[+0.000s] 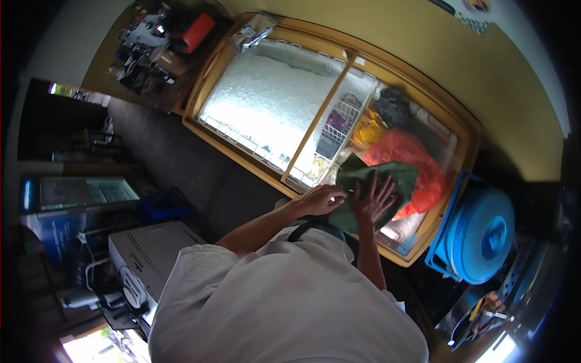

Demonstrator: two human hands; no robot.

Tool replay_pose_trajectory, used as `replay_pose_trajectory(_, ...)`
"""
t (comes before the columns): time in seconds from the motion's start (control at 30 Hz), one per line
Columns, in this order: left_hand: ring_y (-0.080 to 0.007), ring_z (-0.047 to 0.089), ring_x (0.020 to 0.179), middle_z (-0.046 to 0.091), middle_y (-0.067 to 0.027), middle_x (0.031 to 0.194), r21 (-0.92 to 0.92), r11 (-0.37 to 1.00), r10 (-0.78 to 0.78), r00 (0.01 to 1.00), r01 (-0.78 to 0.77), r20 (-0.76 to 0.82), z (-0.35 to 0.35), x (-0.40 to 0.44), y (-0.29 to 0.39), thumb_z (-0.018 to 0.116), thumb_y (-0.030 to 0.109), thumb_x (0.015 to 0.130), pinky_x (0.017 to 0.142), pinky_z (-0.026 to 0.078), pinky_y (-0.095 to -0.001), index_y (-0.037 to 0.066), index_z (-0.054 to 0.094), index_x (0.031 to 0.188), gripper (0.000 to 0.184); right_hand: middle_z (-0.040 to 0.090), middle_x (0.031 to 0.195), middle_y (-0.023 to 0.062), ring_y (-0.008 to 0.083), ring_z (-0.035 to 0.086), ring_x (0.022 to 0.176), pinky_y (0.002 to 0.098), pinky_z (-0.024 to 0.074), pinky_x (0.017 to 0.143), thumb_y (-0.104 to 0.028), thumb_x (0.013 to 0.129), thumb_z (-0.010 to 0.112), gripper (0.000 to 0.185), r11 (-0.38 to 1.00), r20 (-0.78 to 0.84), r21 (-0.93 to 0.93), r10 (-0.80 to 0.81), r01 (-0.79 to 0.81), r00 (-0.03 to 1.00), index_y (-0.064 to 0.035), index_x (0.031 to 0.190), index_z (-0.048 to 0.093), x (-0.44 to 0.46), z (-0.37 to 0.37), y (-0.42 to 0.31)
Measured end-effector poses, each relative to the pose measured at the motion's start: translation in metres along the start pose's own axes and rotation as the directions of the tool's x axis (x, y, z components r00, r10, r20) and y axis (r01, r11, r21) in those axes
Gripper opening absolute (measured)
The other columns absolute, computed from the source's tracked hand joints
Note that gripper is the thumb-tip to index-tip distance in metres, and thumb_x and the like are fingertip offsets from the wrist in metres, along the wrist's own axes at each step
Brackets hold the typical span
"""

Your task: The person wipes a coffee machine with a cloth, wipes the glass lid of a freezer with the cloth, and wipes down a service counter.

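Note:
A dark green sheet or leaf (402, 180) lies over the near right part of a chest freezer (236, 149) with a glass top. My right hand (375, 201) rests spread on the green piece, fingers apart. At its left edge is my left hand (322, 199), with thumb and fingers curled together; what they hold, if anything, is too small to make out. Just beyond the green piece, a red plastic bag (417, 163) shows beside a yellow bag (367, 130) and a black bag (393, 107).
A blue lidded bucket (481, 236) stands right of the freezer. White ice (266, 97) fills its left side, and a silver packet (253, 31) lies on the far left corner. Cluttered items, including a red box (196, 32), are at upper left; a grey cabinet (157, 248) is at lower left.

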State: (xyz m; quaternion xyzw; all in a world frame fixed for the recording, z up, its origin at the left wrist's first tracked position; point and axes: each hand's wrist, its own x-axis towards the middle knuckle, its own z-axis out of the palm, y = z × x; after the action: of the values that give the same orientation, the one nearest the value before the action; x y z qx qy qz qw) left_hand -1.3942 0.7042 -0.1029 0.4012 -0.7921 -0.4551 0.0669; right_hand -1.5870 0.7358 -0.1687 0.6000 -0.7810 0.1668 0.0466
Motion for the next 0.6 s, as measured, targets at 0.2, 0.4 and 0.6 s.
replay_pose_trajectory(0.2, -0.0332, 0.067, 0.099, 0.07, -0.0142, 0.101, -0.044, 0.972, -0.234, 0.97, 0.231, -0.066, -0.007, -0.057, -0.027, 0.057, 0.029, 0.098, 0.086, 0.052, -0.0428, 0.006, 0.066, 0.109, 0.027, 0.036, 0.157, 0.0057, 0.0292, 0.033, 0.143, 0.0572, 0.0263, 0.113, -0.066, 0.097, 0.036, 0.068, 0.954, -0.272, -0.283, 0.02, -0.1, 0.962, -0.0261, 0.153, 0.037, 0.136, 0.05, 0.145)
replay_pose_trajectory(0.4, -0.0305, 0.068, 0.087, 0.069, -0.0109, 0.087, -0.188, 0.959, -0.252, 0.944, 0.214, -0.212, 0.04, -0.093, -0.071, 0.06, 0.029, 0.093, 0.074, 0.052, -0.0421, 0.01, 0.067, 0.098, 0.02, 0.036, 0.158, 0.0113, 0.0343, 0.035, 0.144, 0.0679, 0.0272, 0.108, -0.069, 0.096, 0.037, 0.071, 0.888, -0.1, -0.419, 0.161, -0.188, 0.982, -0.0257, 0.153, 0.039, 0.195, 0.072, 0.08)
replay_pose_trajectory(0.6, -0.03, 0.069, 0.091, 0.072, -0.0105, 0.094, -0.065, 0.936, -0.352, 0.92, 0.346, -0.174, 0.037, -0.093, -0.078, 0.06, 0.033, 0.093, 0.078, 0.053, -0.0418, 0.009, 0.066, 0.103, 0.026, 0.034, 0.158, 0.0145, 0.0338, 0.033, 0.145, 0.0654, 0.0255, 0.111, -0.064, 0.097, 0.039, 0.069, 0.864, -0.066, -0.023, -0.503, 0.502, 0.862, -0.0241, 0.153, 0.037, 0.12, 0.046, -0.041)
